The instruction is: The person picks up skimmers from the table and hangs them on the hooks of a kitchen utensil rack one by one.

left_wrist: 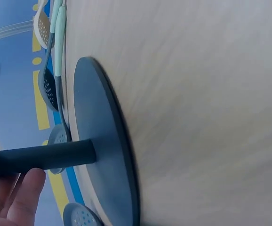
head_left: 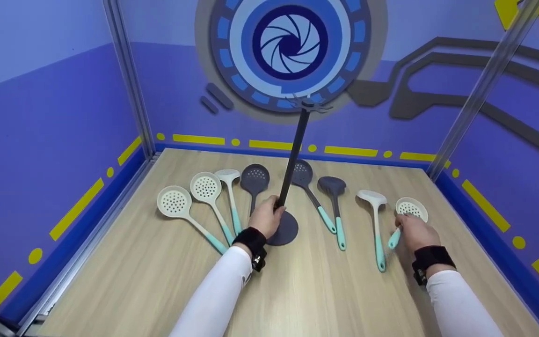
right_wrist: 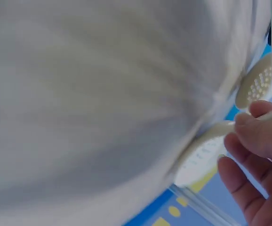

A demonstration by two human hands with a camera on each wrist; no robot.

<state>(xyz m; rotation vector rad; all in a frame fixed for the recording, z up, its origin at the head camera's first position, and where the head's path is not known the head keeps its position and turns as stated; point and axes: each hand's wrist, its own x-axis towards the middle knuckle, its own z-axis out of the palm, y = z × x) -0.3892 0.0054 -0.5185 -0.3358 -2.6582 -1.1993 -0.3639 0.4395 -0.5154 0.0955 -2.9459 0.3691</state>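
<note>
My left hand (head_left: 267,217) grips the upright pole of a dark utensil stand (head_left: 296,145), low down near its round base (left_wrist: 103,141). The stand tilts slightly, with a ring of hooks at its top. On the right, my right hand (head_left: 418,231) pinches a white skimmer (head_left: 411,208) by its neck, between thumb and fingers. The skimmer's perforated head (right_wrist: 204,157) is close to the table, and its mint handle (head_left: 394,238) points back toward me. Beside it lies a white ladle (head_left: 372,196) with a mint handle.
Left of the stand lie two white skimmers (head_left: 174,201), a white ladle (head_left: 228,176) and a dark skimmer (head_left: 255,178). Another dark skimmer (head_left: 303,173) and a dark ladle (head_left: 332,184) lie right of it. Blue walls (head_left: 63,117) enclose the wooden table (head_left: 325,290).
</note>
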